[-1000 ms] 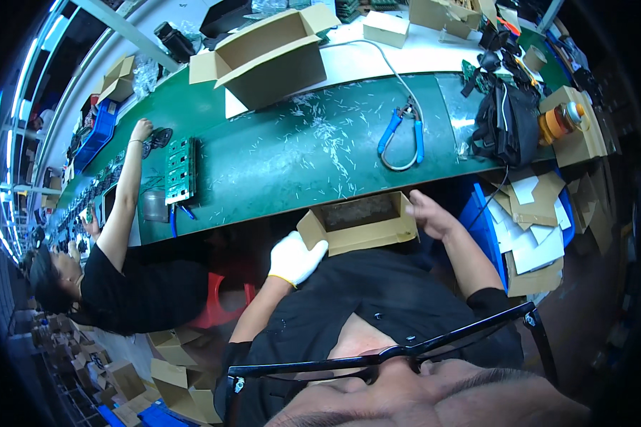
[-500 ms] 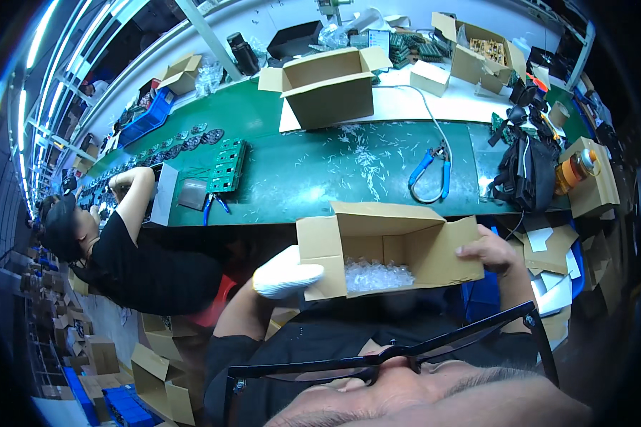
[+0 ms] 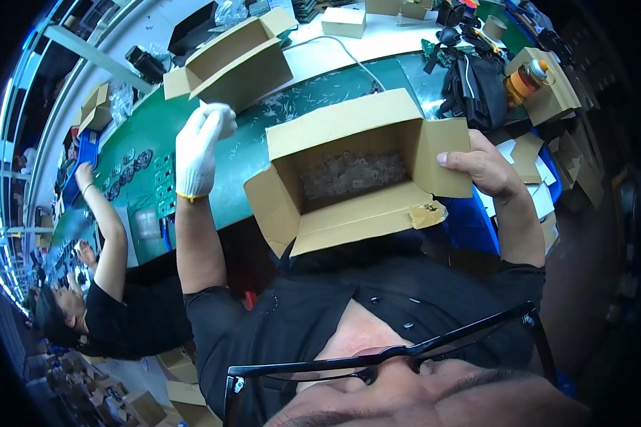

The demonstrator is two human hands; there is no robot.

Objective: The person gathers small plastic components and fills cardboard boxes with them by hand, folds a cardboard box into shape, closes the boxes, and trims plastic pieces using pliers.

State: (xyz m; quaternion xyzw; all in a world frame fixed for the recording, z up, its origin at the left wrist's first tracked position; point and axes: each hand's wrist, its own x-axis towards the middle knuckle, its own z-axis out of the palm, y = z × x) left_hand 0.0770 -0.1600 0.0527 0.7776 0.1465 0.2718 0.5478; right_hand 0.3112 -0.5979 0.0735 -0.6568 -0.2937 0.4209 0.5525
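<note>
Gripping an open cardboard box (image 3: 363, 217) of clear pieces (image 3: 352, 174) by its right flap (image 3: 445, 183) with the right hand (image 3: 488, 169), near side of the green table (image 3: 236, 169). Holding the gloved left hand (image 3: 199, 146) up at left, with fingers bent; cannot tell whether empty.

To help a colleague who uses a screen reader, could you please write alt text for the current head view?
A bare right hand grips the side flap of an open brown cardboard box holding small translucent pieces. The white-gloved left hand hovers, apart from the box, over a long green worktop.
</note>
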